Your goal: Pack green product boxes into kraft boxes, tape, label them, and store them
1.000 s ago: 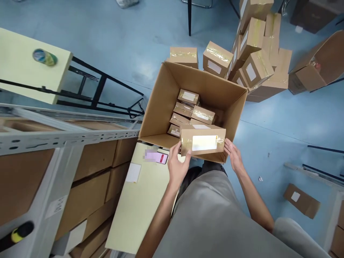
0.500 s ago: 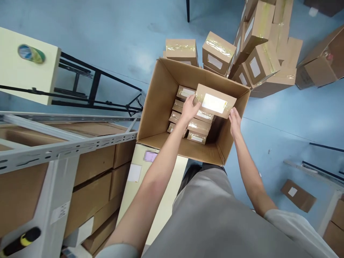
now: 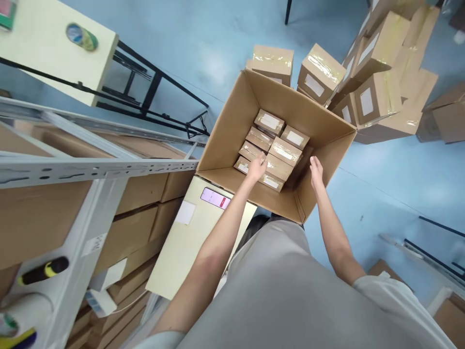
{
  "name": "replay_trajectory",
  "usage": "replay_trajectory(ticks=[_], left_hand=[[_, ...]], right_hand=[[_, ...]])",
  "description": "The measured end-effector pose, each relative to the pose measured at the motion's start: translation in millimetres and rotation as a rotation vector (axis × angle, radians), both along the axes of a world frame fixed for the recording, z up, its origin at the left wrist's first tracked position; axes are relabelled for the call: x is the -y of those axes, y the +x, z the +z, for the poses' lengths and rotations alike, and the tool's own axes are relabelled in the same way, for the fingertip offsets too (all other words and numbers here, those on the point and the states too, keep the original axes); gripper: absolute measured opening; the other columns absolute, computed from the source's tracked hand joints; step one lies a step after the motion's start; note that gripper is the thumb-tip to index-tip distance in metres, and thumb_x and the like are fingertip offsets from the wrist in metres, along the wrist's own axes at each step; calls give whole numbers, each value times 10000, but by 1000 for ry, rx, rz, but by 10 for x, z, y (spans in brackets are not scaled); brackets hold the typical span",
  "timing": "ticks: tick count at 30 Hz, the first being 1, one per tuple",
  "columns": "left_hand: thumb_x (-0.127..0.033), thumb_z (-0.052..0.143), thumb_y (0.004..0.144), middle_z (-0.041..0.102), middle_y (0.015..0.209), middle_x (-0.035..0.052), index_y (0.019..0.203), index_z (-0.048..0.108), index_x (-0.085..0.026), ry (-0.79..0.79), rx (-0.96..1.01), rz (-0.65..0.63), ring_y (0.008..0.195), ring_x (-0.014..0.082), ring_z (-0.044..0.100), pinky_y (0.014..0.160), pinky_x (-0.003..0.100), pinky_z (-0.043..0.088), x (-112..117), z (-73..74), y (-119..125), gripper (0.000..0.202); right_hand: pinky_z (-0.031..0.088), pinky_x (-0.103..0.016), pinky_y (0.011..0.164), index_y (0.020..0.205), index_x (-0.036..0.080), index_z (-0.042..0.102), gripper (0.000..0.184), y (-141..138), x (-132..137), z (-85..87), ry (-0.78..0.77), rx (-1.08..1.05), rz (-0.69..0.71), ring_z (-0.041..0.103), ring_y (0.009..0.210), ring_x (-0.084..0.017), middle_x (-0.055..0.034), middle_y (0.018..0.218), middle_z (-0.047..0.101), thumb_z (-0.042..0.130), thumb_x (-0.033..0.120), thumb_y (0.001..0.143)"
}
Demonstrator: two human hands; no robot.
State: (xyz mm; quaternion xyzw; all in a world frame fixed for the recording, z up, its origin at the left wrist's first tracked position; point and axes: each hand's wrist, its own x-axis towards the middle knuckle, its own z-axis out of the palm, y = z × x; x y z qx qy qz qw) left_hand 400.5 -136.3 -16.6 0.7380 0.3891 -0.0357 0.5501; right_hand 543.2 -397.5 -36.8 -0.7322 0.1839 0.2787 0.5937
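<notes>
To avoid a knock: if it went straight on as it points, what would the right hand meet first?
Likely the open carton's far wall; depth is unclear, so the right hand might clip a small box first.

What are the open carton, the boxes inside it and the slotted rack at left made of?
Open carton: matte cardboard, apparently; plain brown walls, creased corners.
Boxes inside: likely cardboard too; tan, sharp-edged, shiny in patches.
Slotted rack: probably painted metal; smooth, light gray, punched.

Taped cartons (image 3: 284, 150) are set in two rows inside an open box (image 3: 228, 131). The left hand (image 3: 257, 167) is held over them, the right hand (image 3: 316, 172) beside them. A phone (image 3: 215, 198) is laid on the worktop (image 3: 179, 254).
</notes>
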Motion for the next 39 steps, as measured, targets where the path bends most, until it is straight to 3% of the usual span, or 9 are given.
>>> replay_trajectory(ticks=[5, 9, 16, 21, 25, 30, 34, 39], left_hand=[[-285, 712, 959, 695, 1632, 190, 1456, 773, -161, 22, 28, 34, 1597, 375, 605, 1402, 570, 404, 262, 268, -300, 516], [-355, 709, 994, 772, 1526, 147, 1391, 802, -211, -2, 101, 126, 1483, 357, 697, 1332, 555, 495, 468, 561, -626, 433], [-442, 694, 1024, 870, 1252, 102, 1025, 816, -251, 60, 260, 413, 1255, 307, 805, 1210, 515, 589, 784, 1218, -1324, 226], [-411, 723, 996, 868, 1200, 96, 927, 785, -266, 161, 355, 613, 1198, 294, 817, 1182, 514, 602, 1099, 1658, -2060, 172], [-402, 722, 995, 867, 1204, 89, 928, 799, -275, 236, 386, 788, 1207, 296, 819, 1161, 516, 621, 1533, 1868, -2881, 163], [-439, 712, 1013, 873, 1205, 96, 978, 833, -284, 350, 446, 1086, 1209, 300, 827, 1168, 528, 630, 2356, 1994, -4007, 200], [-484, 675, 1043, 874, 1215, 111, 943, 843, -277, 411, 516, 1334, 1222, 304, 823, 1160, 534, 637, 3177, 2055, -4764, 285], [-519, 779, 997, 875, 1203, 112, 1023, 845, -268, 506, 568, 1664, 1192, 308, 829, 1155, 530, 647, 4210, 2119, -5576, 261]], right_hand=[[379, -491, 1416, 1665, 214, 594, 1004, -92, -89, 131, 57, 18, 122, 475, 1712, -280, -142, 1819, 514, 762, 815, 879], [410, -482, 1399, 1628, 222, 630, 996, -245, -179, 339, 97, 15, 253, 519, 1681, -297, -152, 1784, 560, 780, 836, 858], [478, -511, 1348, 1492, 244, 716, 829, -675, -469, 910, 234, 6, 501, 662, 1546, -312, -156, 1674, 676, 795, 792, 875], [512, -541, 1320, 1394, 282, 756, 739, -1193, -753, 1347, 353, -37, 750, 736, 1452, -333, -135, 1544, 775, 794, 811, 879], [539, -556, 1289, 1353, 280, 770, 680, -1899, -924, 1662, 433, -60, 992, 753, 1421, -346, -136, 1452, 822, 771, 795, 909], [558, -564, 1264, 1316, 291, 796, 590, -3101, -866, 2031, 519, -104, 1356, 755, 1414, -365, -127, 1420, 835, 776, 745, 939], [572, -555, 1248, 1307, 296, 796, 564, -4149, -588, 2249, 561, -138, 1613, 777, 1371, -354, -120, 1402, 841, 779, 729, 947], [563, -570, 1251, 1339, 310, 791, 553, -5468, -41, 2339, 607, -179, 1978, 776, 1370, -352, -130, 1418, 830, 722, 729, 984]])
